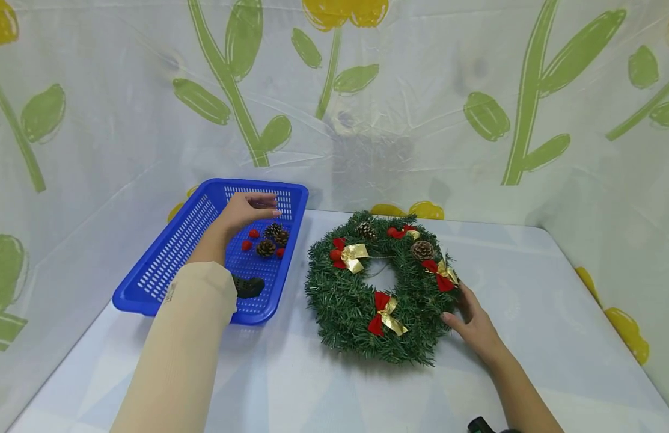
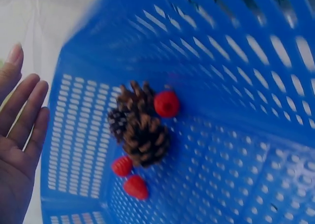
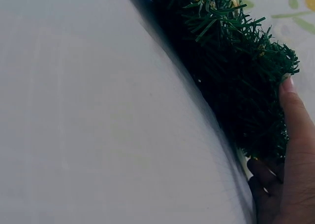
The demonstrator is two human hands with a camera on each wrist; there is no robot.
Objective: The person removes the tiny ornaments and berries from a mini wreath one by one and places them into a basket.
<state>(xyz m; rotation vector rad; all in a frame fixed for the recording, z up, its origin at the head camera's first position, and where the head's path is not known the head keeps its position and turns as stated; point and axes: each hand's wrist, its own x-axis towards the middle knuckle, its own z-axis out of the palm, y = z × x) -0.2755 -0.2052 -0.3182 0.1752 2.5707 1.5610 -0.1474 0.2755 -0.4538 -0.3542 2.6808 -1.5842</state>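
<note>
**Hands at basket and wreath, tabletop set-up**

Left hand (image 1: 246, 210) hovers over the far end of the blue basket (image 1: 150, 282), fingers straight and relaxed, holding nothing (the left wrist view shows the open palm beside the basket's perforated wall). Right hand (image 1: 472, 322) rests against the lower right rim of the wreath (image 1: 347, 300), thumb and fingers laid along the green needles; whether they actually pinch it cannot be told.

Wreath lies flat on the table, just right of the basket, carrying red-and-gold bows (image 1: 385, 313) and pine cones (image 1: 422, 249). Inside the basket: loose pine cones (image 2: 145, 138), small red berries (image 2: 167, 103), and one dark piece near the front, partly hidden by the sleeve.

Table (image 1: 529, 288) is pale with a faint printed pattern. Plastic sheeting (image 1: 421, 120) printed with green stems, leaves and yellow flowers encloses it on three sides.
</note>
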